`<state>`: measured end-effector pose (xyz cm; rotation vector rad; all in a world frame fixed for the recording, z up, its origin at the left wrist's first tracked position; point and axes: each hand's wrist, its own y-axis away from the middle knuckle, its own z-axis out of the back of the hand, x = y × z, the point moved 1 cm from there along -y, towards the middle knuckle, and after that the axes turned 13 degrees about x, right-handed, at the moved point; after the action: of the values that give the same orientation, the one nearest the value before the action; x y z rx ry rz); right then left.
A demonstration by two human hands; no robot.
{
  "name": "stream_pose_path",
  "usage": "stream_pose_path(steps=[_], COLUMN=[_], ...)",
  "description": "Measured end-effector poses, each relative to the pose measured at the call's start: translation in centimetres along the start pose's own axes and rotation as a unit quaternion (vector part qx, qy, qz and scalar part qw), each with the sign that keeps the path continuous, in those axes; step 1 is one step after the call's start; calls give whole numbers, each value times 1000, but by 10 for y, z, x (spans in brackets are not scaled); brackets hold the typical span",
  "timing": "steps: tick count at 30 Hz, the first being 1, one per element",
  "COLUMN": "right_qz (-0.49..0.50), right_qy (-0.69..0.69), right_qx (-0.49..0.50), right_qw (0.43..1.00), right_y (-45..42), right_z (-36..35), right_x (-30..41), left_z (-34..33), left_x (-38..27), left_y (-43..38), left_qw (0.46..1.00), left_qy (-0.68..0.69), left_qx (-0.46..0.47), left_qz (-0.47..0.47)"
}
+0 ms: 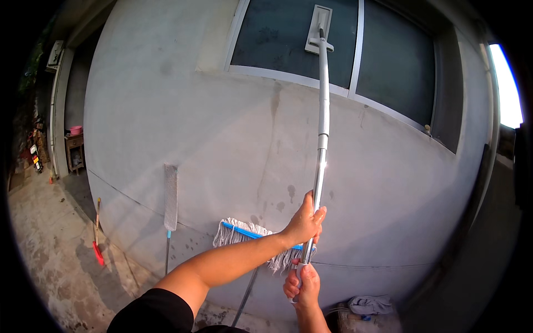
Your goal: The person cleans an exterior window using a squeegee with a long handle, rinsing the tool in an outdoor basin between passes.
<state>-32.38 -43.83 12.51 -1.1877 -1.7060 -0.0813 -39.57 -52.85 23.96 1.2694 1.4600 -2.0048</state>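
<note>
Both my hands grip the metal telescopic pole (323,95) of a flat mop. My left hand (304,220) is wrapped around its lower shaft. Below it, my right hand (305,281) holds the white handle end (300,272). At the top, the white flat mop head (320,27) lies against the dark glass of a window pane (275,37). Whatever pad is under the head is hidden. Behind my left forearm, a string mop (245,233) with a blue bar stands head-up against the grey wall (216,145).
A long grey duster (170,195) leans on the wall to the left. Farther left is a red broom (98,249). A grey cloth (370,304) lies at the wall's foot, lower right. A pink basin (75,130) sits on a small wooden cabinet (75,143). The window sill projects below the glass.
</note>
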Motion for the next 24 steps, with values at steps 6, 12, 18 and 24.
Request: stream_pose_path(steps=[6, 12, 18, 24], right_qz=[-57, -179, -263, -327], right_qy=[-49, 3, 61, 4], right_qx=[-9, 20, 69, 128], right_qw=[997, 984, 960, 936], right_y=[45, 71, 56, 16], right_z=[-11, -45, -59, -68], right_x=[-21, -47, -55, -51], left_z=[-30, -18, 9, 49], left_x=[12, 4, -4, -12], left_y=[37, 101, 131, 134], left_qw=[998, 998, 992, 977], left_qy=[43, 50, 62, 32], left_qx=[42, -4, -113, -210], left_qz=[34, 40, 17, 1])
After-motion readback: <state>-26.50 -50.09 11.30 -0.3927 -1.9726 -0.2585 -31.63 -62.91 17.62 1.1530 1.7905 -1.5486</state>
